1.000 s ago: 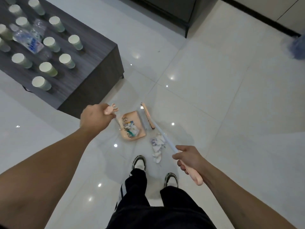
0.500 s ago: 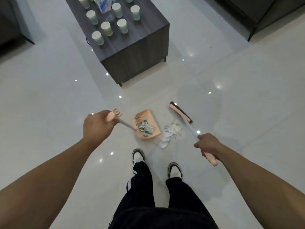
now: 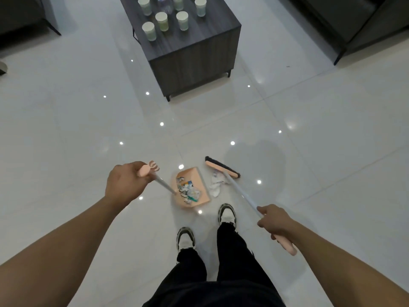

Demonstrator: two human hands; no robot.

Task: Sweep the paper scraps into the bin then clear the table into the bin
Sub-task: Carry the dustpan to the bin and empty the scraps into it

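Observation:
My left hand grips the pink handle of an orange dustpan, which sits on the floor in front of my feet with several paper scraps inside. My right hand grips the handle of a broom whose pink head rests on the floor just right of the pan. White crumpled paper lies on the tiles between the broom head and the pan's right edge. A dark wood table stands beyond, carrying several paper cups and a plastic bottle.
Glossy white tiles surround me. Dark furniture stands at the top right and top left. My two shoes are just behind the dustpan. No bin shows in this view.
The view has swung so the table now sits straight ahead and farther off. The broom head has shifted to the right side of the paper wad, with the scraps close against the pan's edge.

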